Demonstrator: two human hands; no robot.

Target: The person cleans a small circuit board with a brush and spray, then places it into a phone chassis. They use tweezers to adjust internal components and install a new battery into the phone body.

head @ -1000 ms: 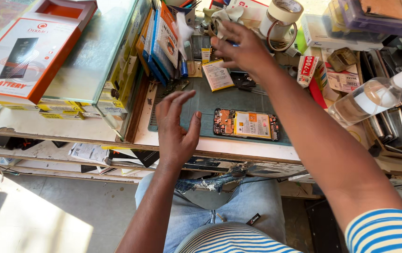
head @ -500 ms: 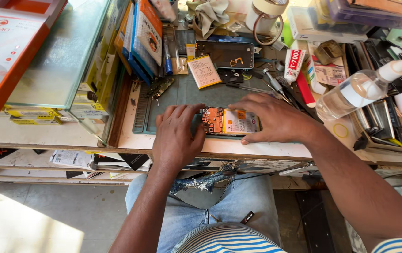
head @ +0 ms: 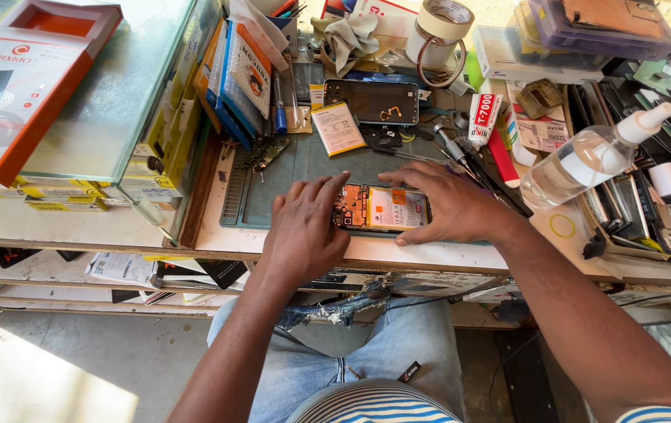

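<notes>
Now both hands rest on an opened phone (head: 382, 209) lying flat on the green mat (head: 288, 168) near the front edge of the bench. Left hand (head: 302, 231) — fingers spread and flat, tips touching the phone's left end, over the exposed circuit board. Right hand (head: 449, 205) — fingers spread, curved around the phone's right end, thumb pressed along its near edge. Neither hand lifts it. Behind the phone: a loose battery (head: 337, 128), a dark phone back (head: 371, 101). Clear bottle (head: 586, 159) lies to the right, tape roll (head: 439, 31) at the back.
</notes>
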